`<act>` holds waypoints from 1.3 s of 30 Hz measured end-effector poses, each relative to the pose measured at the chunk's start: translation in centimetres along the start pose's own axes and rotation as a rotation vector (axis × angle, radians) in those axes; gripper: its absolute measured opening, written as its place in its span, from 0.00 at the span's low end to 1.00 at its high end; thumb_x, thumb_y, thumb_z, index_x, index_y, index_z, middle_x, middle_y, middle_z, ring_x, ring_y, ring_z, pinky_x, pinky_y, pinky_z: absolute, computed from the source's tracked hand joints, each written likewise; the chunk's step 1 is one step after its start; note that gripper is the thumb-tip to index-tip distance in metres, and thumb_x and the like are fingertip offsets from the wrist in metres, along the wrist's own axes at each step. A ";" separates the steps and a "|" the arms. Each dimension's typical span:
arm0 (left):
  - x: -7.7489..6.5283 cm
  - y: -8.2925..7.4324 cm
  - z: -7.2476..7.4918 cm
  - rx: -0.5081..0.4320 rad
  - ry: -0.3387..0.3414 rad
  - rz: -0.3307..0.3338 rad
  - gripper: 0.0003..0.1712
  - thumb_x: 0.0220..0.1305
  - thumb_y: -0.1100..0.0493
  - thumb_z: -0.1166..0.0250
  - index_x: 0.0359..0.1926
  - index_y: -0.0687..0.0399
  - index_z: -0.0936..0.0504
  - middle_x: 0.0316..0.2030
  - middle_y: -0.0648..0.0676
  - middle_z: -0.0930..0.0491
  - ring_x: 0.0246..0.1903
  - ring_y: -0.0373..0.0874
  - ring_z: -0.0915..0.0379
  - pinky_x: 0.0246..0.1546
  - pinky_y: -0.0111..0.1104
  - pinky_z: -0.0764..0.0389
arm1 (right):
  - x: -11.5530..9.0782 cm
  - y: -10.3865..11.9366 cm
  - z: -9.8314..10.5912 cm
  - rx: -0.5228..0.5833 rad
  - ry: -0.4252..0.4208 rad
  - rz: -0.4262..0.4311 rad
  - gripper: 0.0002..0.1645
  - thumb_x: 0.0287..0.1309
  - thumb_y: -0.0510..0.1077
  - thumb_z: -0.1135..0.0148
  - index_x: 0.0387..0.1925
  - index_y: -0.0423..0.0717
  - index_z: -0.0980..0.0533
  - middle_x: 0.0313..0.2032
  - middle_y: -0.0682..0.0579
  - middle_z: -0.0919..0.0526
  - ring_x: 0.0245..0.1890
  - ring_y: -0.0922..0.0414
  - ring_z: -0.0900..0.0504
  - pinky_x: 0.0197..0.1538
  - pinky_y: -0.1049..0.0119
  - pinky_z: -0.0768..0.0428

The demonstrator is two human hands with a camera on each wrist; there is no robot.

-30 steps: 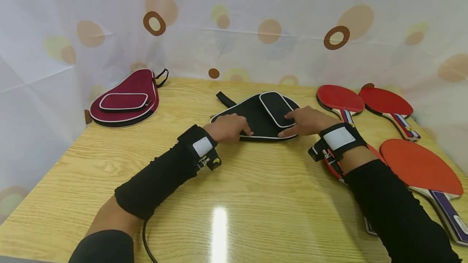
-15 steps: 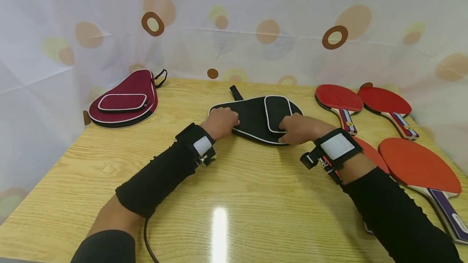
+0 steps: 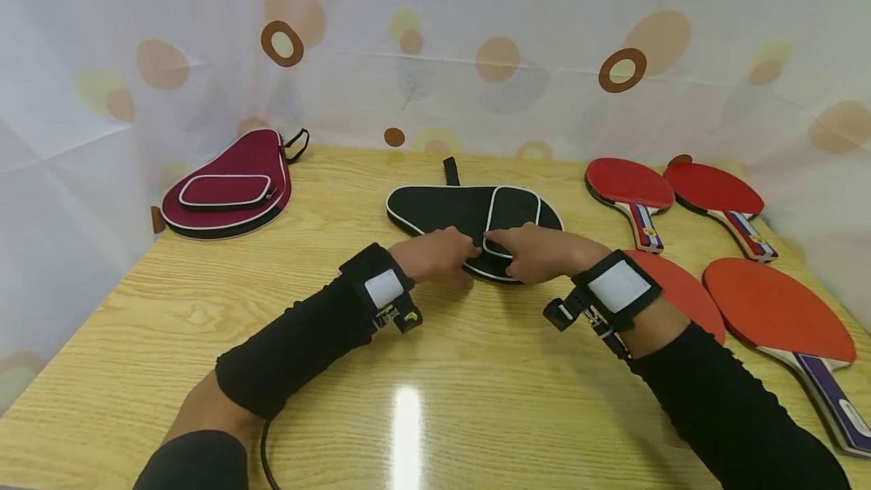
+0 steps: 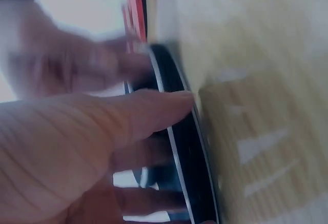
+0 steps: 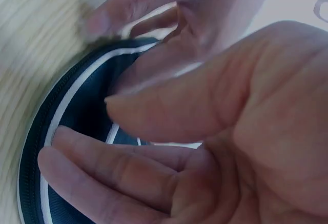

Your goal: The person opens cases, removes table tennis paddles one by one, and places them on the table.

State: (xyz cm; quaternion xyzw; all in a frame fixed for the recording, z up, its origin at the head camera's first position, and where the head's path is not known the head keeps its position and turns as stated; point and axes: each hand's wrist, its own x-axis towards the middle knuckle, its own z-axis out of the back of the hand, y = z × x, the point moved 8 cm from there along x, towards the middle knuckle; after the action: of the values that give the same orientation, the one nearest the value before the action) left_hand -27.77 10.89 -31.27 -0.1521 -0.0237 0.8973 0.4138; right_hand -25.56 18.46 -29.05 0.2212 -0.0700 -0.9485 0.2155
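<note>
A black table tennis bat case (image 3: 435, 206) with white piping lies flat on the table, pocket (image 3: 516, 210) on the right and narrow end to the left. My left hand (image 3: 435, 254) is at its front edge; the left wrist view shows the thumb (image 4: 164, 106) laid across the case's side, fingers partly hidden. Close beside it, my right hand (image 3: 544, 252) reaches over the front right of the case. In the right wrist view its fingers (image 5: 102, 172) touch the piped, zippered rim, thumb held apart from them.
Far left on the table (image 3: 204, 308) lies a maroon bat case (image 3: 231, 180). To the right are several red bats: two at the back (image 3: 629, 184) (image 3: 717, 191), one at front right (image 3: 779, 308), another (image 3: 674, 286) partly behind my right arm. A patterned curtain (image 3: 442, 44) hangs behind.
The black case has turned clockwise, its strap swinging right and its pocket end coming nearer. My left hand has left the narrow end and moved right along the front edge toward my right hand.
</note>
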 end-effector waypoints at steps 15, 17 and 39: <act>-0.5 -1.5 0.0 0.083 -0.155 -0.001 0.24 0.69 0.46 0.46 0.32 0.63 0.18 0.25 0.61 0.21 0.37 0.56 0.22 0.51 0.48 0.26 | -0.2 2.7 -0.3 0.005 -0.007 0.089 0.31 0.67 0.33 0.59 0.70 0.35 0.46 0.33 0.43 0.18 0.34 0.53 0.19 0.42 0.62 0.27; -0.5 -1.3 0.0 0.108 -0.172 0.002 0.25 0.70 0.47 0.48 0.34 0.65 0.17 0.28 0.63 0.19 0.39 0.57 0.23 0.53 0.48 0.27 | -0.2 3.0 -0.3 0.007 -0.009 0.107 0.31 0.66 0.32 0.60 0.70 0.34 0.47 0.18 0.50 0.26 0.21 0.58 0.25 0.34 0.65 0.29; 0.5 3.3 -0.7 -0.044 -0.011 0.012 0.37 0.70 0.44 0.47 0.70 0.61 0.41 0.70 0.63 0.44 0.69 0.55 0.47 0.67 0.39 0.44 | 0.3 -5.0 1.3 0.104 -0.170 -0.069 0.64 0.45 0.62 0.28 0.74 0.53 0.56 0.69 0.31 0.60 0.65 0.29 0.49 0.55 0.36 0.35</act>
State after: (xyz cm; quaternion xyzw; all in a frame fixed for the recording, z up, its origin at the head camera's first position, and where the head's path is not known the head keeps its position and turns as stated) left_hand -30.33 9.02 -32.66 -0.1566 -0.0447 0.8997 0.4049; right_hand -28.28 22.82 -29.18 0.1532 -0.1297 -0.9658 0.1640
